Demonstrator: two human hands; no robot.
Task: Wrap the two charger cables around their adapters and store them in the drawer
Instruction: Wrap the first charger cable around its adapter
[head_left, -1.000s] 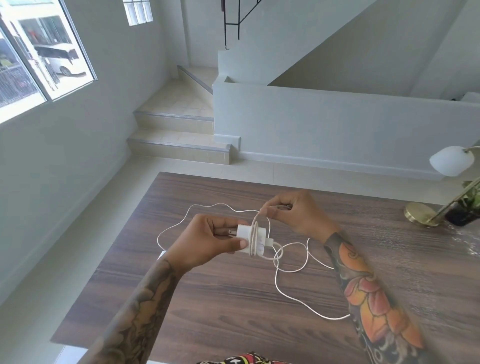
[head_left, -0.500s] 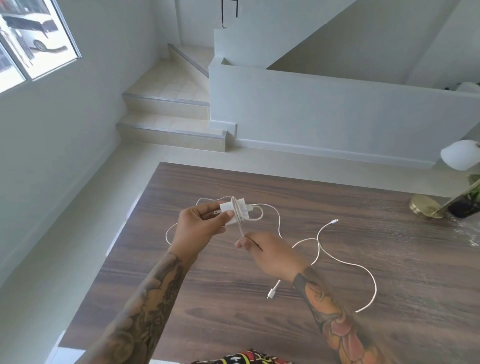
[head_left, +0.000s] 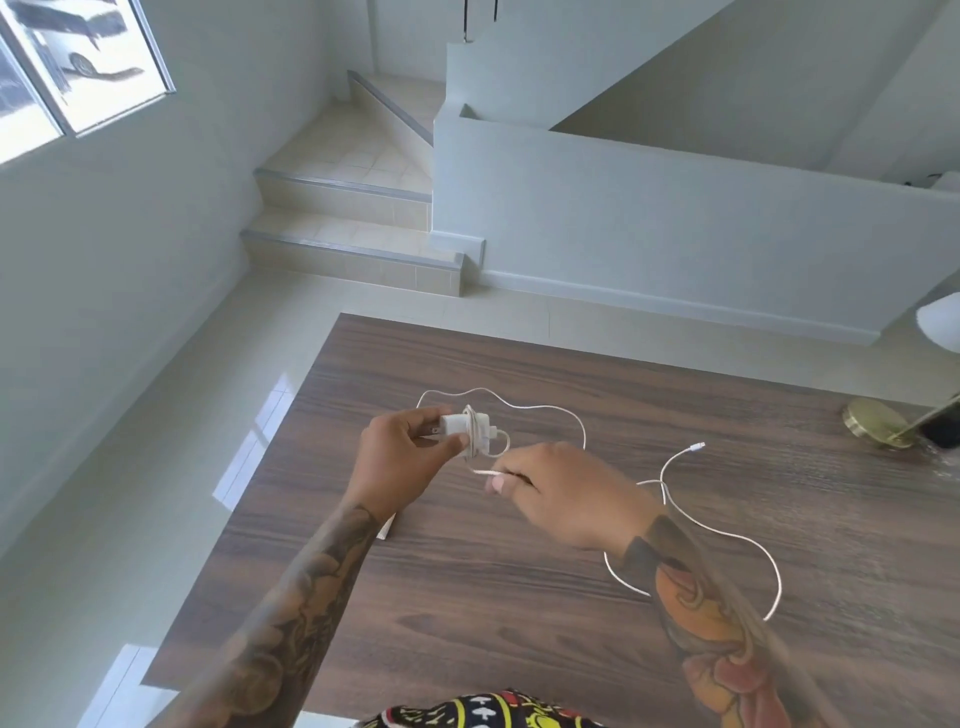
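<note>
White adapter with a few cable turns round its body sits above the wooden table, pinched between left hand thumb and fingers, while right hand just beside it pinches the white cable, whose slack trails across the tabletop.

A home's living space — tiled stairs are rising beyond a wooden table, a brass lamp standing by, a window showing a parked van.
</note>
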